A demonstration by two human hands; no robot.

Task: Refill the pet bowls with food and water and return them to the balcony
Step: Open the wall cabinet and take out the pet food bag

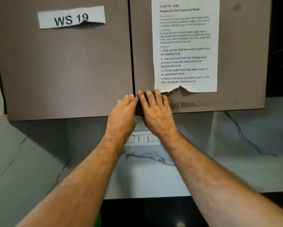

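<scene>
I have both hands at the seam where the two cabinet doors meet: my right hand (155, 107) lies with fingers fairly straight over the inner edge of the right door (235, 66), fingertips curling slightly round that edge, while my left hand (123, 110) has its fingers bent against the edge of the left door (63, 68); whether either truly grips I cannot tell through the blur. I judge I'm there to pull the doors open for the food. Below my wrists sits a switch plate (143, 138) on the marble wall (235, 153). Above my right fingers hangs the torn instruction sheet (185, 45); up-left, the WS 19 label (71, 17). No pet bowls show anywhere.
</scene>
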